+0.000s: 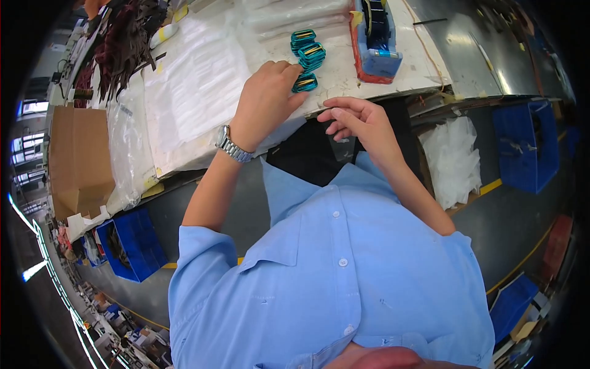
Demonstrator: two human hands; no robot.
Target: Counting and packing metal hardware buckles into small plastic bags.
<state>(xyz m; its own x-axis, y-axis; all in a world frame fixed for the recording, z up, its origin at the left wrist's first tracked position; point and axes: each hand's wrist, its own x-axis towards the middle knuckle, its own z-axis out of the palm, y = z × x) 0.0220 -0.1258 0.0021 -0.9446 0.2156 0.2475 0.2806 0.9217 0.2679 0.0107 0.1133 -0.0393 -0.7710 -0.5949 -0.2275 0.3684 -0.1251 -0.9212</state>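
My left hand (265,101), with a metal watch (230,144) at the wrist, rests on the white worktable (184,92), its fingertips touching a small teal pouch (305,82). Two more teal pouches (310,54) lie just beyond it, stacked close together. My right hand (356,120) hovers at the table's near edge, fingers loosely curled, holding nothing that I can see. It sits a little to the right of the nearest teal pouch.
A blue and red tape dispenser (376,46) stands at the table's far right. Clear plastic bags (196,80) cover the left part. Dark leather pieces (120,43) lie far left. A cardboard box (80,160), blue bins (132,243) and white wrapping (452,160) sit on the floor.
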